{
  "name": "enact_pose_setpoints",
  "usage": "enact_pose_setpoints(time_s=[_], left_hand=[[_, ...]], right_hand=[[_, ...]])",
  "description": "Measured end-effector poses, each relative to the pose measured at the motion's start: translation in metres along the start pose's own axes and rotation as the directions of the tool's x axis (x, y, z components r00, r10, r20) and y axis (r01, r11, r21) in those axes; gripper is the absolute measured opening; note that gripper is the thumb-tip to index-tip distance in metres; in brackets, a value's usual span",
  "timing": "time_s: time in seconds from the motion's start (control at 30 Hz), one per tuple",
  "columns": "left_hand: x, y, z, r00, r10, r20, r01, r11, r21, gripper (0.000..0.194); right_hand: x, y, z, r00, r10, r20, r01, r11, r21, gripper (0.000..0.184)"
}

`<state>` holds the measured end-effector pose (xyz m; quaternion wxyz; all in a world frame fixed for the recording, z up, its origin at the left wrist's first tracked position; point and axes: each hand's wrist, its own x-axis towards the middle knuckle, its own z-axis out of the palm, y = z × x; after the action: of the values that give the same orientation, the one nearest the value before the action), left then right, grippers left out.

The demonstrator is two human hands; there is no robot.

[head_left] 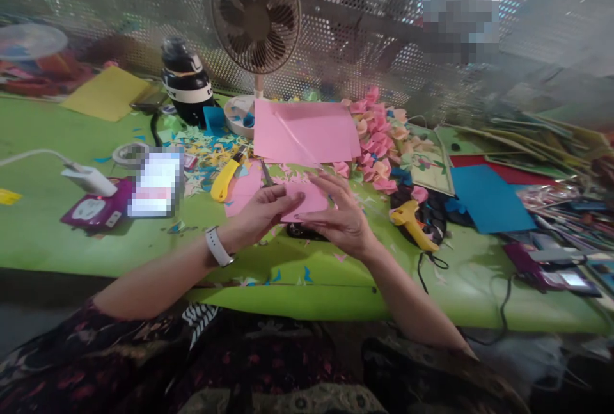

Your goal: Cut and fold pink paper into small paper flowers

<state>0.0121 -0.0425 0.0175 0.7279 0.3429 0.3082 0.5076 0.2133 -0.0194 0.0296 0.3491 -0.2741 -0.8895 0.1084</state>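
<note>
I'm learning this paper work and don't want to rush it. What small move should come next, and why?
Probably run the right hand's thumb lightly along the lower edge of the small pink paper piece to flatten it: the left hand pinches its left side, and the right thumb lies near that edge. I can't tell whether it is creased.

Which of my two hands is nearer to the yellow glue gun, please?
Right. Your right hand is left of the yellow glue gun, with a gap; your left hand is farther left, at the small pink paper.
</note>
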Motion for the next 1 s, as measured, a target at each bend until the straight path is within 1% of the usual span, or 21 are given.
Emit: enact_pose_setpoints(time_s=[0.07,0.13,0.17,0.23,0.3,0.37,0.43,0.5,0.63,0.8,0.9,1.0], left_hand=[[-0.001,-0.001,0.001,0.999,-0.029,0.031,0.029,0.999,0.027,0.026],[-0.001,-0.001,0.001,0.998,-0.039,0.049,0.038,0.999,0.029,0.032],[-0.001,-0.002,0.000,0.998,-0.031,0.051,0.030,0.999,0.015,0.033],[-0.001,-0.002,-0.001,0.998,-0.007,0.054,0.007,1.000,-0.012,0.036],[0.000,-0.002,-0.002,0.998,0.019,0.065,-0.020,1.000,0.016,0.039],[0.000,-0.002,-0.002,0.996,0.038,0.076,-0.046,0.992,0.114,0.038],[-0.001,-0.001,0.000,0.996,0.055,0.069,-0.069,0.974,0.214,0.037],[-0.001,-0.001,0.001,0.996,0.065,0.054,-0.078,0.960,0.271,0.036],[-0.001,-0.001,0.002,0.996,0.079,0.042,-0.088,0.946,0.312,0.037],[0.000,-0.003,0.000,0.994,0.090,0.053,-0.103,0.940,0.327,0.037],[0.001,-0.004,-0.002,0.995,0.088,0.053,-0.100,0.937,0.336,0.037],[0.002,-0.006,-0.004,0.995,0.092,0.040,-0.100,0.938,0.332,0.037]], right_hand=[[0.002,0.000,0.002,0.993,0.070,-0.095,-0.062,0.995,0.083,0.008],[0.003,-0.001,0.004,0.967,0.156,-0.200,-0.121,0.976,0.179,0.008],[0.003,-0.001,0.006,0.953,0.201,-0.226,-0.150,0.963,0.226,0.009],[0.003,-0.002,0.008,0.930,0.288,-0.230,-0.217,0.932,0.291,0.012],[0.003,-0.004,0.010,0.914,0.344,-0.215,-0.267,0.910,0.317,0.013],[0.003,-0.007,0.012,0.907,0.358,-0.224,-0.275,0.903,0.330,0.013],[0.003,-0.008,0.013,0.910,0.348,-0.227,-0.260,0.902,0.344,0.012],[0.004,-0.009,0.014,0.913,0.344,-0.221,-0.254,0.901,0.353,0.011],[0.004,-0.008,0.014,0.914,0.345,-0.212,-0.261,0.903,0.342,0.009],[0.003,-0.006,0.015,0.915,0.354,-0.193,-0.279,0.901,0.332,0.009],[0.003,-0.004,0.015,0.915,0.360,-0.185,-0.291,0.903,0.317,0.011],[0.003,-0.003,0.016,0.914,0.370,-0.168,-0.298,0.891,0.342,0.013]])
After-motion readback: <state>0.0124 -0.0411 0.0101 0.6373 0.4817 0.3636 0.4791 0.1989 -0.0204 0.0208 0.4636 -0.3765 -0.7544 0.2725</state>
